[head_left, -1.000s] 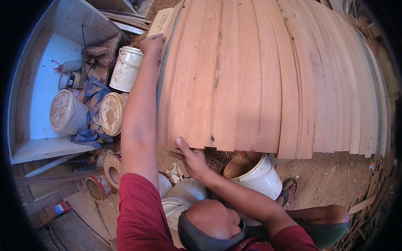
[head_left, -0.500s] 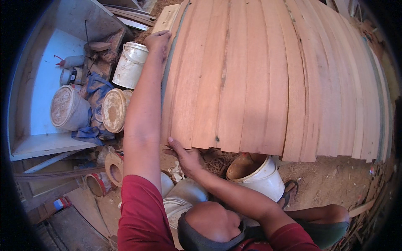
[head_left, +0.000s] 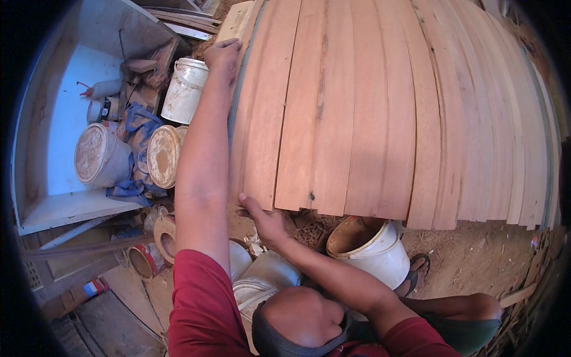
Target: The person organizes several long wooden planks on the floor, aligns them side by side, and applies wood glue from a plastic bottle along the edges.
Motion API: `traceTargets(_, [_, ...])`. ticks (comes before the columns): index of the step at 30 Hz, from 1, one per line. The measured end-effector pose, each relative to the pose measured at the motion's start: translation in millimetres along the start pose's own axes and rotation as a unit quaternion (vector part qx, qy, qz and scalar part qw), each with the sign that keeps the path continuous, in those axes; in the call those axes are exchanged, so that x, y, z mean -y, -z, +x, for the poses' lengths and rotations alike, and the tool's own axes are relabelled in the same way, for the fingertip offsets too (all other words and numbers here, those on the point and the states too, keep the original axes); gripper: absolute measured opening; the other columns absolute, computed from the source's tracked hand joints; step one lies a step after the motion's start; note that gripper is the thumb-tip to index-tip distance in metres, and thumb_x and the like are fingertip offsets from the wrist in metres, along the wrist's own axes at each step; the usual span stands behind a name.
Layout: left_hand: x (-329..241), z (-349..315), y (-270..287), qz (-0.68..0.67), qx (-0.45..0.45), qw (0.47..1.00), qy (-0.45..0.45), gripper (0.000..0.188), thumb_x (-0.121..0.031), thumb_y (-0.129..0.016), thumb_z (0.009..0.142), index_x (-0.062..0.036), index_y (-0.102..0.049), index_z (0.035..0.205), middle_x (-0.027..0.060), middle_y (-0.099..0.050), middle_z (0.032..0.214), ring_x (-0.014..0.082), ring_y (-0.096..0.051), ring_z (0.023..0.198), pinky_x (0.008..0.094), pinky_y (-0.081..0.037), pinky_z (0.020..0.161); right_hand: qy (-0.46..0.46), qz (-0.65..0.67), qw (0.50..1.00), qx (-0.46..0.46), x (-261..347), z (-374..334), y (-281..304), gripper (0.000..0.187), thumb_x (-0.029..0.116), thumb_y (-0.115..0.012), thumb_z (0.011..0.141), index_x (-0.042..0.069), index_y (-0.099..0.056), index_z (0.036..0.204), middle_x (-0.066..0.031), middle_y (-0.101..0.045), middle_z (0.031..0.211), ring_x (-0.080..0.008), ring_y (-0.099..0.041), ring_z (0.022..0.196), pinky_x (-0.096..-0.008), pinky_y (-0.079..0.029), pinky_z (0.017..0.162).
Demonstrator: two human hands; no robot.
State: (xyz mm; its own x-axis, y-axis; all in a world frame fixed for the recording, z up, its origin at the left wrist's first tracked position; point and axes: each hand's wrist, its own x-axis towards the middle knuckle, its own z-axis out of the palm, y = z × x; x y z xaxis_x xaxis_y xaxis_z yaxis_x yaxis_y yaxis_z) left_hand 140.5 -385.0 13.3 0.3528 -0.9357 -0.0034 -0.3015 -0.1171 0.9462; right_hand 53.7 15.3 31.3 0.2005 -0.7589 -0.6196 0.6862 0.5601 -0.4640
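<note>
Long reddish-brown wooden planks (head_left: 333, 119) lie side by side as a broad raised surface, running away from me. My left hand (head_left: 223, 56) reaches far up the left side, its fingers curled closed on the edge of the leftmost plank (head_left: 253, 143); what lies under the fingers is hidden. A paler board (head_left: 234, 22) is just beyond that hand. At the near end, my right hand (head_left: 266, 223) grips the same plank's end corner, thumb up at the edge and fingers partly hidden below. A thin dark gap separates the left planks from those to the right.
A white bucket (head_left: 380, 256) stands under the planks' near ends, beside a sandalled foot (head_left: 418, 273). Dirty lidded buckets (head_left: 104, 157), a handled pail (head_left: 185, 92) and a blue cloth (head_left: 140, 128) sit left, by a pale open cabinet (head_left: 77, 205). Wood scraps (head_left: 517, 294) lie right.
A dark gap has opened between the left planks and their neighbours on the right. Both hands keep their hold; the view has shifted slightly.
</note>
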Motion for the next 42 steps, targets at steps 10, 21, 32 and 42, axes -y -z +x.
traceTargets(10, [-7.1,-4.4,4.2,0.051,-0.027,0.998,-0.02,0.021,-0.004,-0.078,0.082,0.0027,-0.077,0.102,0.0103,-0.076,0.1,0.0155,-0.069,0.087,0.0264,-0.055,0.08,0.009,-0.007,1.0,0.006,-10.1,3.7,0.0,0.036,0.026,-0.075,0.092,-0.006,-0.068,0.108,-0.0093,-0.069,0.102,-0.0168,-0.066,0.089,-0.0301,-0.058,0.078])
traceTargets(21, [-10.2,-12.9,-4.3,0.027,-0.022,0.999,-0.014,0.022,-0.004,-0.078,0.082,0.0023,-0.077,0.104,0.011,-0.075,0.101,0.0155,-0.069,0.088,0.0259,-0.055,0.08,0.002,-0.03,1.0,-0.01,-2.6,1.2,1.5,0.036,0.027,-0.076,0.091,-0.005,-0.069,0.106,-0.0072,-0.069,0.1,-0.0144,-0.066,0.087,-0.0302,-0.057,0.078])
traceTargets(32, [-33.7,-65.7,10.4,0.135,-0.007,0.99,-0.033,0.064,-0.039,-0.082,0.079,0.0032,-0.065,0.125,0.0193,-0.072,0.112,0.0258,-0.07,0.099,0.0357,-0.053,0.09,0.03,0.011,0.999,-0.008,-6.0,7.1,3.2,0.032,0.024,-0.077,0.091,-0.002,-0.068,0.108,-0.007,-0.069,0.101,-0.0154,-0.066,0.089,-0.0309,-0.057,0.076])
traceTargets(42, [-19.7,-121.7,84.5,0.246,0.079,0.965,-0.049,0.079,-0.057,-0.067,0.088,0.0046,-0.054,0.135,0.026,-0.061,0.127,0.0344,-0.061,0.118,0.0413,-0.048,0.1,0.096,0.085,0.992,-0.01,-2.9,-17.4,56.0,0.044,0.032,-0.068,0.097,0.01,-0.053,0.132,-0.0046,-0.058,0.129,-0.0188,-0.06,0.113,-0.0422,-0.053,0.091])
